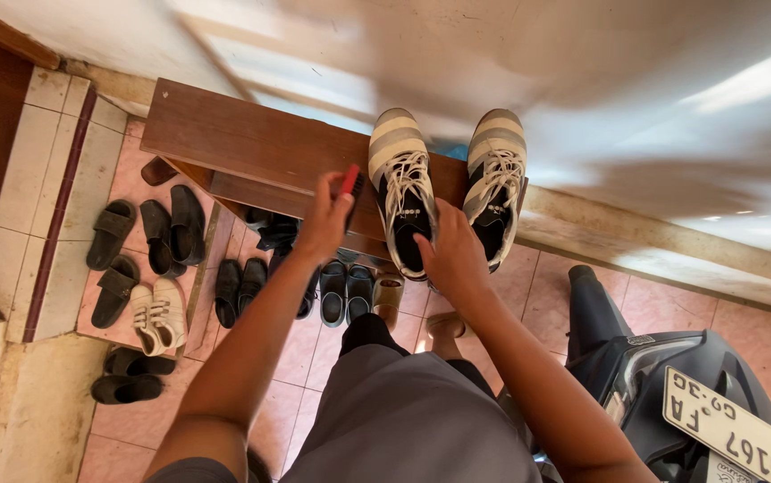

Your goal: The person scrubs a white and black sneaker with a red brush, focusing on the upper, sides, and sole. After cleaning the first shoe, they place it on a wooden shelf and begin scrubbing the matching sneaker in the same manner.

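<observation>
- Sneakers: the pair stands side by side on the wooden shelf (251, 143), toes pointing away; the left sneaker (400, 183) sits between the two hands, and the right sneaker (495, 179) is just beyond the right hand's knuckles.
- Far to the left of the left-hand fingers, dark sandals (148, 237) and a pale pair of shoes (158, 315) lie on the pink tiled floor (528, 295).
- The left hand (324, 219) is curled shut around a brush (349, 185) with a red handle; the brush pokes up past the fingertips, close beside the left sneaker's edge. Whether its bristles touch the sneaker is hard to tell.
- Below the left-hand fingers, more dark shoes (345, 291) line the floor under the shelf.
- The right hand (450, 255) lies on the heel of the left sneaker, fingers bent loosely over its opening.
- To the right of the right-hand fingers, lower down, stands a dark scooter (644, 367).
</observation>
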